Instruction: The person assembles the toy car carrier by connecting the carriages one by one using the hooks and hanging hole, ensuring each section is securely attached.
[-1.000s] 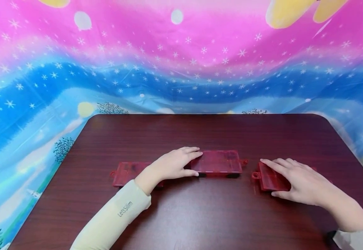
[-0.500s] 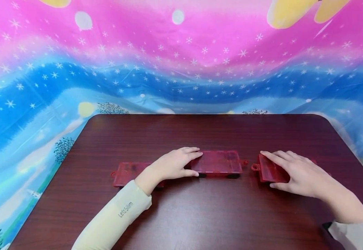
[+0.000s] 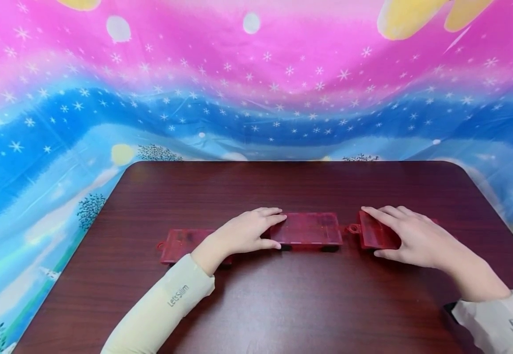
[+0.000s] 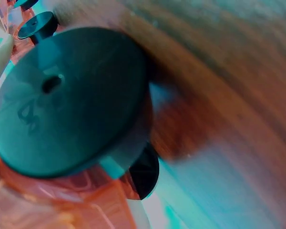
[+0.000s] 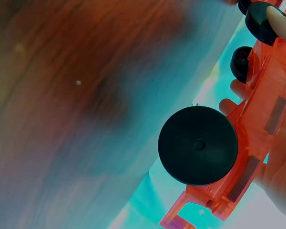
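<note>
Three see-through red toy train wagons with black wheels stand in a row. My left hand holds the left end of the middle wagon, thumb on the near side and fingers on the far side. Under my left forearm lies part of the left wagon. My right hand grips the right wagon from above. This wagon's ring overlaps the hook end of the middle wagon. In the right wrist view a black wheel and the thumb show; a wheel fills much of the left wrist view.
The wagons are on a dark reddish-brown table with rounded back corners. Behind it hangs a pink and blue cloth with snowflakes. On the left wagon's outer end a ring sticks out.
My right hand has moved the right wagon away from me and leftward, bringing its ring to the middle wagon's hook. My left hand and the other two wagons have stayed in place.
</note>
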`<state>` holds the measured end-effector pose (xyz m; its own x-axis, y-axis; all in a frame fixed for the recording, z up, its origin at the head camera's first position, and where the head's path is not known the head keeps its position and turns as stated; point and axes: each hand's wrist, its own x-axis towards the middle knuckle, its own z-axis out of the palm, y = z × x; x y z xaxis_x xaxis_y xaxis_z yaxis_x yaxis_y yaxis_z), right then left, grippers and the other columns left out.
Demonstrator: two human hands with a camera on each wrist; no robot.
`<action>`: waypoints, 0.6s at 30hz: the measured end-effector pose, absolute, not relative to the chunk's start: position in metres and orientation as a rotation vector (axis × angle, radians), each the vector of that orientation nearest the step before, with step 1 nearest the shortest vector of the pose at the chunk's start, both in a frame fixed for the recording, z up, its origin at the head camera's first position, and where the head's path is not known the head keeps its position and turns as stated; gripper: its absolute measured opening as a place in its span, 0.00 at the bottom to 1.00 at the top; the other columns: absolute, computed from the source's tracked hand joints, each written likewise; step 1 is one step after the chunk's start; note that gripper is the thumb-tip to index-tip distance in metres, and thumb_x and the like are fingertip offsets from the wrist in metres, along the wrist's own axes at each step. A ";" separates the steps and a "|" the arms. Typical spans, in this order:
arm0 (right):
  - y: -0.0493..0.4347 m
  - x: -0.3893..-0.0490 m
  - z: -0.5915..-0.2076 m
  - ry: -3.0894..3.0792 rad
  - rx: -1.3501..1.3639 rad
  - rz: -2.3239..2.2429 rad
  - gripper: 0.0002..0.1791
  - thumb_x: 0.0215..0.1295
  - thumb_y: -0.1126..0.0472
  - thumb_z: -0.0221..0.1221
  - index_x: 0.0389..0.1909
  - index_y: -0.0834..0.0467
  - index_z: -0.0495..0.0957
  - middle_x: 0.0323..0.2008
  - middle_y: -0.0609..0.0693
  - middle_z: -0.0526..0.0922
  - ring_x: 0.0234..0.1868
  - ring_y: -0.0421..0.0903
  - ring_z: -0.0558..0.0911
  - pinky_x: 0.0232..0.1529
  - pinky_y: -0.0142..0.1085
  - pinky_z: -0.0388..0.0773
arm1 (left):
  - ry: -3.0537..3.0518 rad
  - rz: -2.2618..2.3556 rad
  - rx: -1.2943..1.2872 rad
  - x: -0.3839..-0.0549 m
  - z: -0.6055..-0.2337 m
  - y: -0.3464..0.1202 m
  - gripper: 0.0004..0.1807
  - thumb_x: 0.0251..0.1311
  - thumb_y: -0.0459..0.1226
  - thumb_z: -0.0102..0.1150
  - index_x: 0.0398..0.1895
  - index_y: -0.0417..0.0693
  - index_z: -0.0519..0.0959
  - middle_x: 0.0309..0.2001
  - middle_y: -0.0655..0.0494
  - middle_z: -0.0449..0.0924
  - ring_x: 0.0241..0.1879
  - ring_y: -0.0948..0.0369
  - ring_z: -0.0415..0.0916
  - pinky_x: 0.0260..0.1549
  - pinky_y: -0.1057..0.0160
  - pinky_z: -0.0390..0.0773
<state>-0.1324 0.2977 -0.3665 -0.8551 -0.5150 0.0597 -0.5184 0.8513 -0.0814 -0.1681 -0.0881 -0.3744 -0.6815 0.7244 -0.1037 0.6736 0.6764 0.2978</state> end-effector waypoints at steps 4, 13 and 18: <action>0.297 -0.135 -0.368 -2.999 0.832 0.149 0.54 0.43 0.41 0.76 0.73 0.48 0.64 0.56 0.53 0.78 0.53 0.55 0.77 0.44 0.59 0.80 | 2.676 0.337 1.134 -0.168 -0.373 -0.088 0.39 0.64 0.55 0.61 0.74 0.51 0.65 0.75 0.50 0.63 0.74 0.54 0.61 0.70 0.54 0.67; 0.294 -0.139 -0.372 -3.029 0.843 0.160 0.54 0.45 0.41 0.75 0.74 0.47 0.62 0.57 0.55 0.78 0.54 0.57 0.77 0.45 0.61 0.80 | 2.671 0.334 1.130 -0.168 -0.374 -0.088 0.39 0.64 0.56 0.61 0.74 0.51 0.65 0.75 0.51 0.62 0.75 0.54 0.60 0.69 0.55 0.67; 0.292 -0.141 -0.372 -3.042 0.839 0.157 0.54 0.44 0.42 0.76 0.74 0.47 0.62 0.57 0.56 0.78 0.55 0.57 0.77 0.46 0.61 0.80 | 2.670 0.333 1.116 -0.168 -0.374 -0.088 0.39 0.64 0.56 0.61 0.74 0.51 0.65 0.75 0.51 0.62 0.75 0.54 0.60 0.70 0.55 0.67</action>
<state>-0.1411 0.2921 -0.3724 -0.8588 -0.5123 0.0092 -0.5105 0.8540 -0.1001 -0.1680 -0.0879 -0.3740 -0.6840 0.7193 -0.1214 0.6674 0.6843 0.2938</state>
